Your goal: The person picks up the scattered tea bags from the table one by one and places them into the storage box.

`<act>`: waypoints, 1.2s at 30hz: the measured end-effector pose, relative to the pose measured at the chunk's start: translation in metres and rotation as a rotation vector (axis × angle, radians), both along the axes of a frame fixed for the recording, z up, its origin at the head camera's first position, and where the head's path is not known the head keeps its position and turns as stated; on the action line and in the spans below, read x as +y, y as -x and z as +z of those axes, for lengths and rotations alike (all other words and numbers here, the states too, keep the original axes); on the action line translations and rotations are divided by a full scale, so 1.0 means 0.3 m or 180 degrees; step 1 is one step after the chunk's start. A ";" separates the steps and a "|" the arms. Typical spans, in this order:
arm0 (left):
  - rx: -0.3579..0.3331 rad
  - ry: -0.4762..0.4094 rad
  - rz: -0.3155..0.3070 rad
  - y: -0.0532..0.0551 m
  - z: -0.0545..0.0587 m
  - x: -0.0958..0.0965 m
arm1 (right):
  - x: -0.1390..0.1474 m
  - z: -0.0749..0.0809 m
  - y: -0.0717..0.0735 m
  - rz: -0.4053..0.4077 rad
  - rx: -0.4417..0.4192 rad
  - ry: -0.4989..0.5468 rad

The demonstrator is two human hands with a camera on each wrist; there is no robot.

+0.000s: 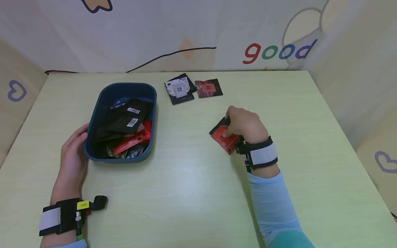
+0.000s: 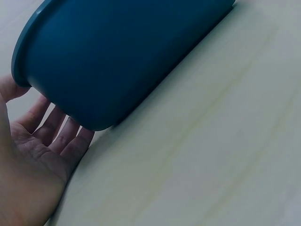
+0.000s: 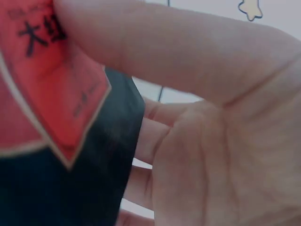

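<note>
My right hand point(image 1: 248, 125) pinches a red and black sachet point(image 1: 221, 135) at the right of the table's middle. In the right wrist view the thumb lies over the red printed face of the sachet point(image 3: 66, 108), and the other fingers are behind it. At the left, my left hand point(image 1: 73, 154) touches the outer wall of a dark blue bin point(image 1: 119, 160), its fingers fairly straight. Black sachets point(image 1: 116, 119) with white barcode labels lie inside the bin, along with red packets point(image 1: 133, 142) at its near end.
Towards the table's back edge lie a few dark sachets with pale labels point(image 1: 179, 90), partly overlapping. Beside them is a red and black sachet point(image 1: 208, 88). A printed cloth wall point(image 1: 173, 31) rises behind the table point(image 1: 186, 199).
</note>
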State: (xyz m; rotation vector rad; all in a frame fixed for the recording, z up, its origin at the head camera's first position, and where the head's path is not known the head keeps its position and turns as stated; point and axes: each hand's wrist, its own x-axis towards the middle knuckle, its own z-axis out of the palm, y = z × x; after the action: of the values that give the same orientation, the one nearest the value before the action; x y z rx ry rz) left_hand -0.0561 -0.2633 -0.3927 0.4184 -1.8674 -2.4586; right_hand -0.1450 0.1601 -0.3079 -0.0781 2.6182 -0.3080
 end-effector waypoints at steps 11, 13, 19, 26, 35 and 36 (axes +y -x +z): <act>0.0064 -0.0043 0.0003 0.008 0.001 0.004 | -0.030 0.082 -0.016 0.0136 0.0530 0.0094; 0.0061 -0.0023 0.0014 0.008 0.002 0.004 | -0.035 0.092 -0.018 0.0114 0.0618 0.0141; 0.0085 -0.0068 0.0014 0.003 0.002 0.001 | -0.059 0.088 -0.015 -0.0062 0.1422 0.0315; 0.0105 -0.0104 0.0014 -0.001 0.004 0.001 | -0.109 0.105 -0.023 -0.0258 0.2289 0.0652; 0.0097 -0.0139 0.0028 -0.002 0.001 0.002 | -0.212 0.099 -0.024 -0.0066 0.2636 0.0800; 0.0097 -0.0132 0.0030 -0.004 0.000 0.001 | -0.225 0.097 -0.025 -0.0039 0.2656 0.0813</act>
State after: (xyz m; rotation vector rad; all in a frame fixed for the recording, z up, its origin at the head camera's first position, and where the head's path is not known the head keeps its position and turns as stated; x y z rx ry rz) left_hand -0.0550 -0.2631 -0.3928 0.3883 -1.8018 -2.4870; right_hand -0.1376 0.0925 -0.2788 -0.3414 3.3785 -0.7449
